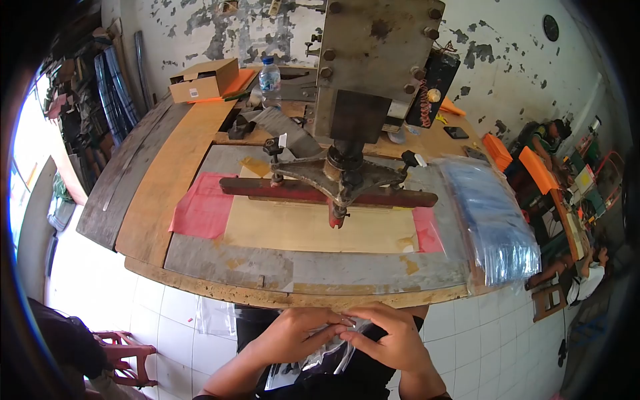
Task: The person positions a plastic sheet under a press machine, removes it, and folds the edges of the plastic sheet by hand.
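Note:
A piece of clear plastic, perhaps a bag or sheet, lies over my lap below the table's front edge. My left hand pinches its upper edge between thumb and fingers. Close beside it, my right hand grips the same plastic, the fingertips of both hands nearly meeting. Just beyond my hands stands a heavy press with a red bar low over a pale yellow sheet. Pink sheets show at both ends of the yellow one.
A stack of clear plastic sheets lies on the table's right side. Toward the back are a cardboard box, a water bottle and a phone. A red stool stands lower left. People sit at the far right.

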Motion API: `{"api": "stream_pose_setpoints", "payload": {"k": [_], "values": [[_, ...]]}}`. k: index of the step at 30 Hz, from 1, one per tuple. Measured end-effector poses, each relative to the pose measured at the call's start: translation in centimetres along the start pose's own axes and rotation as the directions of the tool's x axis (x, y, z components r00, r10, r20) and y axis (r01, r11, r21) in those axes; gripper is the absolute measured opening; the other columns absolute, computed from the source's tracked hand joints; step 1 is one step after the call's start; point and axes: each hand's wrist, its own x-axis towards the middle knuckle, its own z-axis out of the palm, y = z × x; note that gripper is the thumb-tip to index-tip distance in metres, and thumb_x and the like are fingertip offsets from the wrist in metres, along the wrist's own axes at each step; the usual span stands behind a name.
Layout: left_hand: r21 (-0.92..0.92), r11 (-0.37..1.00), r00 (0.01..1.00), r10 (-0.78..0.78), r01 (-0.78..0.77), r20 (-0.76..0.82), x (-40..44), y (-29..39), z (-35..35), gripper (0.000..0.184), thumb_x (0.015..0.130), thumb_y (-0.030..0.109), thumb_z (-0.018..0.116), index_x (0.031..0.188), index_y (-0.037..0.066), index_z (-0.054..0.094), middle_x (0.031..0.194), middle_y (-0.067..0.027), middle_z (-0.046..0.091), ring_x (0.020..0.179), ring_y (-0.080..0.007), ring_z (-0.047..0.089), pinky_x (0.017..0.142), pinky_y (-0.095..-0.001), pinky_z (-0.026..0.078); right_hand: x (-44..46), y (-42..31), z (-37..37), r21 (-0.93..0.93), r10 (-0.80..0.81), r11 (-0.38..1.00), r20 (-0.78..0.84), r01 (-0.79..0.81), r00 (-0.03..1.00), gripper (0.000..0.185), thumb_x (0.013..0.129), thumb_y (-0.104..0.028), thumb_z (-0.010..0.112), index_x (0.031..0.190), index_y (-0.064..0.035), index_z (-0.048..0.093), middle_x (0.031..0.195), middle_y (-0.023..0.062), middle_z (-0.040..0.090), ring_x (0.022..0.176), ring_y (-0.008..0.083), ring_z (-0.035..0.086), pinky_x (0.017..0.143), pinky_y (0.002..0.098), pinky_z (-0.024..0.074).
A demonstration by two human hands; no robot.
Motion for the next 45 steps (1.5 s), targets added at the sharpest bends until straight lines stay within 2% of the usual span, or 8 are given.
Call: {"api": "stream_pose_setpoints", "payload": {"k": [14, 19, 25, 28, 31, 37, 39, 45], "values": [[0.137, 0.985, 0.992, 0.113, -0.104, -0.06, 0.3, 1.1, -0.7, 0.021, 0.092, 0.01, 0.075, 0.113, 0.007, 0.073, 0.086, -0.0093, 0.074, 0.071, -0.026, 0.073, 0.062, -0.0374, 0.056, 1.4, -0.4, -0.4, 0.013, -0.127, 0.992, -0.131, 0.129, 0.983, 0.028, 0.086, -0.005, 0.083, 0.112, -0.001, 0.075, 0.099, 0.0118, 0.076, 0.087, 0.0228, 0.074, 0.077, 0.0318, 0.0571], [0.155, 0.981, 0.973, -0.083, 0.118, -0.214, -2.0, 0.0, -1.7, 0.028, 0.087, 0.019, 0.084, 0.111, 0.007, 0.074, 0.08, -0.0056, 0.076, 0.062, -0.0144, 0.069, 0.058, -0.0286, 0.055, 1.6, -0.3, -2.0, 0.045, -0.003, 0.999, -0.217, 0.013, 0.976, 0.02, 0.087, -0.002, 0.08, 0.107, -0.0019, 0.078, 0.093, 0.0088, 0.074, 0.082, 0.0169, 0.071, 0.074, 0.0285, 0.0549], [0.165, 0.944, 0.914, -0.217, 0.286, -0.343, -5.1, -2.8, -2.2, 0.021, 0.083, 0.02, 0.088, 0.091, 0.006, 0.076, 0.089, -0.0079, 0.076, 0.068, -0.0187, 0.069, 0.061, -0.0305, 0.054, 1.4, 0.6, -3.0, 0.123, 0.046, 0.992, -0.354, -0.003, 0.934, 0.013, 0.092, -0.007, 0.078, 0.103, -0.0003, 0.077, 0.091, 0.0084, 0.072, 0.081, 0.0161, 0.069, 0.074, 0.0271, 0.0531], [0.358, 0.912, 0.892, -0.018, 0.2, -0.452, -5.2, -1.9, -2.3, 0.02, 0.081, 0.02, 0.089, 0.09, 0.007, 0.076, 0.108, -0.0099, 0.075, 0.08, -0.0229, 0.071, 0.068, -0.0334, 0.056, 1.4, 0.5, -3.6, 0.185, 0.088, 0.983, -0.359, -0.022, 0.929, 0.012, 0.092, -0.006, 0.077, 0.102, 0.0006, 0.077, 0.092, 0.0093, 0.072, 0.081, 0.016, 0.069, 0.073, 0.0268, 0.0524], [0.746, 0.622, 0.864, 0.218, 0.236, -0.455, -4.3, -0.3, -3.1, 0.017, 0.079, 0.017, 0.089, 0.089, 0.008, 0.078, 0.123, -0.0099, 0.07, 0.09, -0.0265, 0.071, 0.076, -0.0368, 0.056, 1.6, 0.4, -3.9, 0.226, 0.052, 0.973, -0.374, 0.037, 0.926, 0.01, 0.093, -0.004, 0.076, 0.1, 0.0023, 0.076, 0.093, 0.0103, 0.072, 0.082, 0.0157, 0.067, 0.075, 0.0265, 0.0513], [0.301, 0.952, 0.961, 0.037, 0.049, -0.275, -4.5, -2.7, -6.9, 0.015, 0.081, 0.013, 0.087, 0.091, 0.009, 0.077, 0.097, -0.0054, 0.078, 0.081, -0.0231, 0.072, 0.075, -0.0336, 0.056, 2.2, 1.5, -6.0, 0.312, 0.04, 0.943, -0.449, 0.114, 0.893, 0.014, 0.097, -0.006, 0.072, 0.104, 0.0056, 0.071, 0.092, 0.0089, 0.069, 0.084, 0.013, 0.064, 0.078, 0.0275, 0.051], [0.234, 0.943, 0.933, -0.154, 0.237, -0.325, -3.1, -0.4, -9.1, 0.014, 0.08, 0.005, 0.087, 0.09, 0.006, 0.077, 0.086, -0.0035, 0.078, 0.081, -0.017, 0.074, 0.074, -0.0314, 0.055, 2.9, 2.4, -6.7, 0.342, 0.091, 0.936, -0.461, 0.082, 0.883, 0.017, 0.1, -0.01, 0.07, 0.107, 0.0052, 0.069, 0.09, 0.0076, 0.069, 0.082, 0.0123, 0.064, 0.078, 0.0275, 0.0513], [-0.169, 0.975, 0.874, -0.206, 0.145, -0.44, 1.7, -5.0, -11.6, 0.033, 0.088, -0.004, 0.078, 0.118, 0.001, 0.064, 0.101, -0.0056, 0.072, 0.09, -0.0132, 0.071, 0.077, -0.0275, 0.057, 5.7, 10.0, -5.5, 0.365, 0.23, 0.928, -0.403, -0.076, 0.886, 0.022, 0.101, -0.017, 0.071, 0.108, 0.0037, 0.069, 0.089, 0.006, 0.071, 0.078, 0.0131, 0.067, 0.075, 0.0288, 0.0548]]}}
